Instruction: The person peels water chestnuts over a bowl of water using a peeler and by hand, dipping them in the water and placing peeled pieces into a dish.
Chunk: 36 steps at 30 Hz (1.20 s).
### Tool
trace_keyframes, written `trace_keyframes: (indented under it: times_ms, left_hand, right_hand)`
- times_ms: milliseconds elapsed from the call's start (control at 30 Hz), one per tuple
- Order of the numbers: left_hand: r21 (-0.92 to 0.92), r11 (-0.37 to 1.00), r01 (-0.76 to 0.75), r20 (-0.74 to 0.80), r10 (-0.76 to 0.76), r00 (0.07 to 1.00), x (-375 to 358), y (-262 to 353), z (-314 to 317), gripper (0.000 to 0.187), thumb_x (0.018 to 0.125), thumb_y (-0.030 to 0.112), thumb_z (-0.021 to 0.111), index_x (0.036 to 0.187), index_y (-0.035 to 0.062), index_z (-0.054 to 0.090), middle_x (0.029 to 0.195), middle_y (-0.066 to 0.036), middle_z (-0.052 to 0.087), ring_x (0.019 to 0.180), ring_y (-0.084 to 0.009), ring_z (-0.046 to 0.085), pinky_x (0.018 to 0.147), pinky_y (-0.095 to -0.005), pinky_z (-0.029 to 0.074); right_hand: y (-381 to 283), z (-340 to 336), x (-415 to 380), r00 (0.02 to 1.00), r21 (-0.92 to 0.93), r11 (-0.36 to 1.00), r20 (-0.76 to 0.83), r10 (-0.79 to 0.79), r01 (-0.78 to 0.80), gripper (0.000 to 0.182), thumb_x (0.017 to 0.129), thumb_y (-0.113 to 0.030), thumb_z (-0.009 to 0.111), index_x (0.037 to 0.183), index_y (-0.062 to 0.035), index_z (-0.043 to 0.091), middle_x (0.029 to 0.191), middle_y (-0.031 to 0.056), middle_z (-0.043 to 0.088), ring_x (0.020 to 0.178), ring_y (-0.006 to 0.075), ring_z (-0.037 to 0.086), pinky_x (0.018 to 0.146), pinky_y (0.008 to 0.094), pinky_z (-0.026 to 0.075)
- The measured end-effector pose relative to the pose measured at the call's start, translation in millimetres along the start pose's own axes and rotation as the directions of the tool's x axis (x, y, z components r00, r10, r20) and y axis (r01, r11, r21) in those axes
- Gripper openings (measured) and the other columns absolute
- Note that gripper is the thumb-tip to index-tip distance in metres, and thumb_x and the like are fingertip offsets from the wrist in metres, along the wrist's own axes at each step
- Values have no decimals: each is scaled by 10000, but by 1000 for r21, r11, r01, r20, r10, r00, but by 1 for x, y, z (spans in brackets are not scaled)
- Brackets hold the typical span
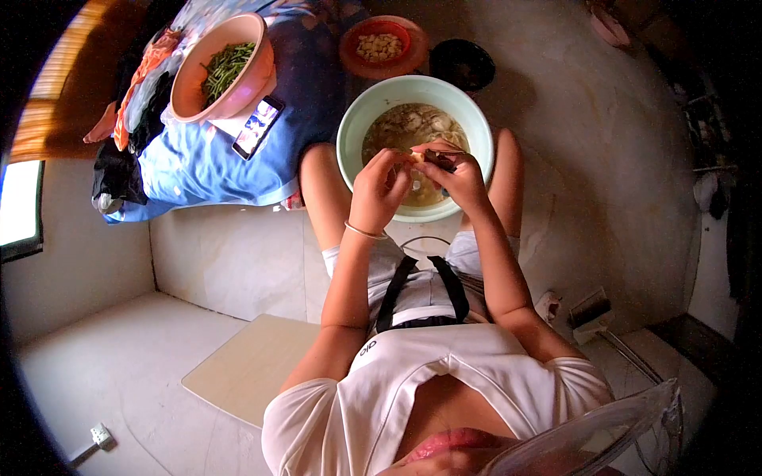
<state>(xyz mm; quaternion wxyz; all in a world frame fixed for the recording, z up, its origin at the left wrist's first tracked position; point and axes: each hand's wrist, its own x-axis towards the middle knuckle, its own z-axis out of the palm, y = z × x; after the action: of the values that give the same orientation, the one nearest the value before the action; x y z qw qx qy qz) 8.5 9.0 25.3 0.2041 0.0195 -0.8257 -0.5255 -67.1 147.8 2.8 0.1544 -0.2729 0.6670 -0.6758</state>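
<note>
Both hands meet over a pale green basin (347, 131) between the knees, which holds cloudy water with pale pieces in it. My left hand (382, 176) pinches a small pale yellowish piece (417, 157) at its fingertips. In my right hand (460, 173) is a dark tool (441, 159), its near end close to the small piece; whether it is a knife I cannot tell. Behind the basin, a red bowl (406, 40) of pale chunks stands on a reddish round lid or tray (349, 57).
A pink bowl (258, 75) of green beans and a lit phone (259, 127) lie on blue bedding (294, 103) at the left. A black bowl (476, 67) stands behind the basin. A brush or dustpan (590, 308) is on the floor at the right.
</note>
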Motion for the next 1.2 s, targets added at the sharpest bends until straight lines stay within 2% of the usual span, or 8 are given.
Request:
trace_keyframes:
  times_ms: [100,167,367,833,900,1000,1100,1200]
  left_hand:
    - [-20,1000,3,4,-3,1000,0,-1,1,106,786,73,577,873,13,569,735,-89,523,481,-167,455,477,-257,393]
    - [66,998,15,12,-15,1000,0,5,0,109,785,80,580,870,14,564,736,-91,524,483,-172,466,480,-264,399]
    - [244,970,0,-3,1,1000,-3,7,1,132,772,104,584,874,32,542,761,-105,544,541,-234,538,505,-318,438]
    - [382,923,-40,47,24,999,-4,12,-4,149,730,101,591,859,46,541,796,-96,555,636,-280,570,533,-345,461]
    - [214,976,30,2,-31,1000,-4,8,-3,98,744,64,577,831,30,547,758,-96,546,597,-243,560,534,-299,451]
    - [-40,998,43,-27,-44,999,-5,-2,0,50,785,42,548,820,7,547,725,-74,542,580,-148,532,537,-247,427]
    - [-229,945,233,64,-225,972,-8,-7,-2,106,839,44,522,894,-46,538,785,-6,544,712,-70,489,619,-207,405]
    - [-446,862,243,63,-241,969,-7,-7,3,97,863,61,501,869,-26,543,768,19,524,658,-38,455,559,-168,360]
  right_hand:
    - [-3,-1,1,1000,27,1000,10,-1,1,214,761,-71,637,971,-38,611,873,93,599,833,208,580,740,284,442]
    - [-12,-3,3,984,-225,957,36,-177,181,250,740,-36,638,987,-50,608,874,86,587,835,209,570,744,287,440]
    - [-11,0,0,965,-365,893,70,-254,262,359,693,51,607,1027,-80,598,852,87,538,802,219,552,718,299,445]
    - [-11,0,-3,966,-387,885,100,-239,259,377,704,71,574,1052,-73,572,900,87,556,860,224,567,759,303,451]
    - [-8,0,-3,965,-318,911,83,-248,261,335,730,47,580,1048,-56,569,908,84,569,876,208,572,767,297,450]
    - [-9,1,-6,998,-92,994,22,-64,66,233,790,-45,587,1022,-21,566,904,58,590,904,163,566,787,287,439]
    - [-12,0,-7,994,63,993,43,96,-99,202,826,-109,575,1009,-23,565,823,26,586,772,109,563,673,249,448]
    - [-14,1,-8,980,286,938,99,172,-193,216,828,-149,580,1010,-34,561,735,1,563,603,68,515,537,207,415]
